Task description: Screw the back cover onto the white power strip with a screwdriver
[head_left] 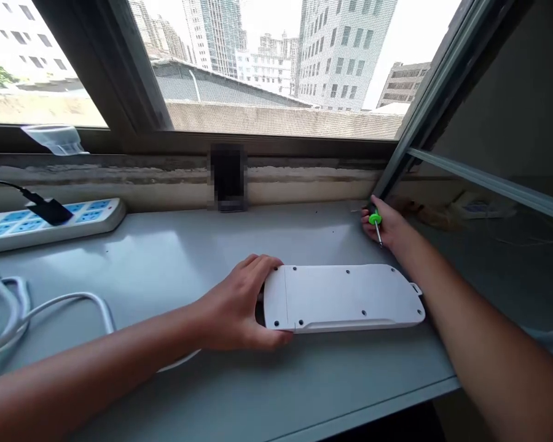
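A white power strip (336, 296) lies underside up, with several dark screw holes around its edge and a small loop at its right end. My left hand (244, 307) is closed around its left end, thumb on the near side and fingers on the far side. Beyond its right end, by the window corner, my right hand (383, 222) is closed on a screwdriver (376, 221) with a bright green handle part. Its metal shaft points down toward the desk, apart from the power strip. My fingers hide the rest of the handle.
Another white power strip (87, 216) with blue sockets and a black plug (50, 210) lies at the left. White cable (13, 307) coils in front of it. A dark blurred object (228, 179) leans at the sill. A glass panel frame (488, 181) borders the desk (276, 387) on the right.
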Action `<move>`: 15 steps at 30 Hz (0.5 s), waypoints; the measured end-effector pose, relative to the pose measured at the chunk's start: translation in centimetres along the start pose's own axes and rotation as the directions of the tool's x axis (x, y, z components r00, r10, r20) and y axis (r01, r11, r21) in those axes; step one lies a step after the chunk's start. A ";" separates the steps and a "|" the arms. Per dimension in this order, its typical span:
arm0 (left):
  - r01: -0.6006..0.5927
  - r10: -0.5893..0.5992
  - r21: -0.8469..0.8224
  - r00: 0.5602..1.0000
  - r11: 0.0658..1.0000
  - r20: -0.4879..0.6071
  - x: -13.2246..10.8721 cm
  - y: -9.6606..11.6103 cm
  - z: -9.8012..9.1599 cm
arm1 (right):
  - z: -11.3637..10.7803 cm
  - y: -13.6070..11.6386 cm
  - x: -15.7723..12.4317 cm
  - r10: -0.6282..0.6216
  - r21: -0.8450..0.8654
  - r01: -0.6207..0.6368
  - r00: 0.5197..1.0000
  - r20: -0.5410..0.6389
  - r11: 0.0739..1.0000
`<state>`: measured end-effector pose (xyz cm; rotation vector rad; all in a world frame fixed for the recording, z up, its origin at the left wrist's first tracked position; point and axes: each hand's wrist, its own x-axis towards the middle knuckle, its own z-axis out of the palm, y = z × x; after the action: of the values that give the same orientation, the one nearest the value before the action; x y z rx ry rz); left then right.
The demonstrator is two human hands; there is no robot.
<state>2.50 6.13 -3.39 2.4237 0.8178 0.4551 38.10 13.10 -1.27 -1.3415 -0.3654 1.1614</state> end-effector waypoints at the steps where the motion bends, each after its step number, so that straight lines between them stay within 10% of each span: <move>1: -0.002 0.002 0.000 1.000 1.000 0.000 0.0 0.0 0.0 | -0.1 0.2 0.4 0.010 -0.007 -0.010 1.000 0.011 1.000; 15: 0.003 -0.003 -0.004 0.999 1.000 0.049 -0.3 -0.5 -0.3 | 0.1 1.6 0.8 0.032 -0.051 -0.025 0.990 0.140 0.998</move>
<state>1.89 6.37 -3.53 2.4197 0.7988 0.3937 37.67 13.54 -2.91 -1.3145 -0.4806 1.2818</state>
